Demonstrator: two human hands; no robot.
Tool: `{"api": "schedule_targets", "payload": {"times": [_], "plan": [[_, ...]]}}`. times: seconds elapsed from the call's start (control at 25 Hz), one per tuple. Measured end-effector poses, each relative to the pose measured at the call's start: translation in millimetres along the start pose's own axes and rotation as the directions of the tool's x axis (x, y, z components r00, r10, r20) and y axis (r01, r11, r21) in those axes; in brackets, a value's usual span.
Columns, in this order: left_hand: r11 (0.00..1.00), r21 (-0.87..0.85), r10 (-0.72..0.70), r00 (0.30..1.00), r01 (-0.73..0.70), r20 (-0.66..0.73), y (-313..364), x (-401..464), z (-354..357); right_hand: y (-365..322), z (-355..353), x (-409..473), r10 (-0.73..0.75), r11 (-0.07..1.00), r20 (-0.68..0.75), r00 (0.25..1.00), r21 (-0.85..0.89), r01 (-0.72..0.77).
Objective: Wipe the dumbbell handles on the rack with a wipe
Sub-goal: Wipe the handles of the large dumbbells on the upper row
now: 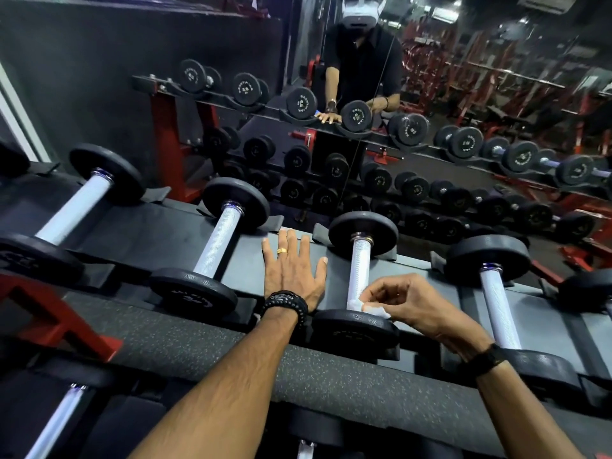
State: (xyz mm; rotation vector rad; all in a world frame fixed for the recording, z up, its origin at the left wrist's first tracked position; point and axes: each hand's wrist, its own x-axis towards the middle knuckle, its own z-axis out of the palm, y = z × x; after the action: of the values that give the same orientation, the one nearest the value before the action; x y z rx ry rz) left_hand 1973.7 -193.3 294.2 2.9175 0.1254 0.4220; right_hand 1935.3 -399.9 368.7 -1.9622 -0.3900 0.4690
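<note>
Several black dumbbells with silver knurled handles lie across the top shelf of the rack (251, 260). My right hand (417, 303) pinches a small white wipe (374, 308) against the near end of the middle dumbbell's handle (359, 270), just above its front weight. My left hand (293, 273) rests flat, fingers spread, on the grey shelf between that dumbbell and the dumbbell to its left (218, 241). Another dumbbell handle (498, 306) lies to the right, partly behind my right wrist.
A mirror behind the rack reflects a person in a headset and more dumbbell racks. A speckled rubber rail (205, 352) runs along the rack's front. A lower shelf holds another dumbbell (56, 425). Red rack legs (53, 313) stand at the left.
</note>
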Motion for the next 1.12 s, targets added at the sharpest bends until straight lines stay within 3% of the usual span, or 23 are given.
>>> {"api": "schedule_targets", "payload": {"times": [0.12, 0.2, 0.36, 0.44, 0.52, 0.6, 0.68, 0.76, 0.84, 0.92, 1.0, 1.12], "plan": [[1.000, -0.004, -0.005, 1.000, 0.005, 0.008, -0.5, -0.4, 0.2, -0.1, 6.9, 8.5, -0.044, 0.981, -0.050, 0.998, -0.193, 0.034], [1.000, -0.008, -0.002, 1.000, 0.002, 0.007, -0.3, 0.4, 0.3, -2.1, 9.4, 14.7, -0.147, 0.941, -0.174, 0.974, -0.328, 0.084], [1.000, 0.000, 0.006, 1.000, -0.006, 0.011, 0.1, 0.8, 1.2, -5.5, 7.0, 45.6, -0.339, 0.924, -0.546, 0.766, -0.348, 0.161], [1.000, -0.009, 0.001, 1.000, -0.001, 0.010, -0.5, -0.4, 0.6, -8.3, 10.8, 53.5, -0.352, 0.922, -0.622, 0.699, -0.360, 0.143], [1.000, -0.009, -0.001, 1.000, 0.001, 0.001, -0.7, -0.4, 0.8, -5.9, 14.4, 41.5, -0.328, 0.923, -0.587, 0.740, -0.365, 0.120], [1.000, -0.010, 0.002, 1.000, -0.002, 0.004, -0.1, -0.1, 1.7, 0.8, 16.7, 12.1, -0.192, 0.961, -0.416, 0.889, -0.265, 0.084], [1.000, -0.015, -0.002, 1.000, 0.002, -0.007, -0.1, 0.5, 3.4, 3.5, 21.1, -7.7, -0.073, 0.990, -0.270, 0.960, -0.139, 0.036], [1.000, -0.023, 0.000, 1.000, 0.000, -0.003, 0.3, 1.4, 3.9, 1.9, 18.3, 4.7, -0.114, 0.990, -0.396, 0.911, -0.123, 0.071], [1.000, -0.016, -0.002, 1.000, 0.002, -0.007, 0.3, -0.4, 2.8, -1.3, 14.7, 33.8, -0.167, 0.986, -0.598, 0.784, -0.118, 0.121], [1.000, -0.018, -0.006, 1.000, 0.006, -0.004, 0.0, -0.4, 0.9, -3.8, 14.8, 54.3, -0.146, 0.984, -0.709, 0.690, -0.035, 0.172], [1.000, -0.021, -0.004, 1.000, 0.004, -0.005, -0.1, 0.2, 0.3, -1.7, 19.8, 47.1, -0.106, 0.981, -0.709, 0.697, 0.042, 0.191], [1.000, -0.023, -0.007, 1.000, 0.007, -0.014, 0.1, 0.7, 2.7, 9.1, 36.1, 2.5, -0.017, 0.980, -0.542, 0.840, 0.157, 0.121]]}}
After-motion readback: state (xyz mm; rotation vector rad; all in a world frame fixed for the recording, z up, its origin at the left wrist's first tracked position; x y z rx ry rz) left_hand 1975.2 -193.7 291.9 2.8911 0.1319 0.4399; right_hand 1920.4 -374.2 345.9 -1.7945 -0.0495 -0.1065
